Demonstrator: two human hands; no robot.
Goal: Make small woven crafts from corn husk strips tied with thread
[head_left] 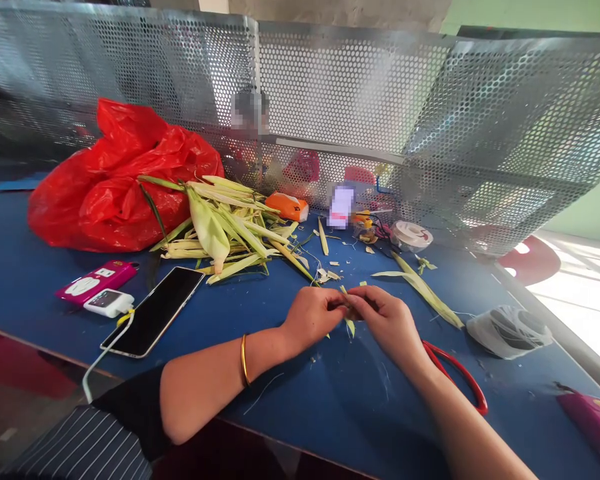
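Observation:
My left hand [313, 312] and my right hand [380, 313] meet above the blue table, fingers pinched together on a narrow corn husk strip [350, 328]. Short ends of the strip stick out below and above the fingertips; the rest is hidden by the fingers. Beyond my left hand lies a loose pile of pale green corn husks [240, 230]. A single long husk [430, 293] rests to the right of my right hand. Under my right wrist, red scissors handles [460, 377] show in part; the blades are out of sight.
A large red plastic bag [125, 187] stands at the back left. A phone [155, 312], a magenta power strip [97, 281] and a charger [109, 303] lie at left. A thread spool [510, 331] and a tape roll [411, 235] sit at right. A perforated metal screen [330, 87] borders the back.

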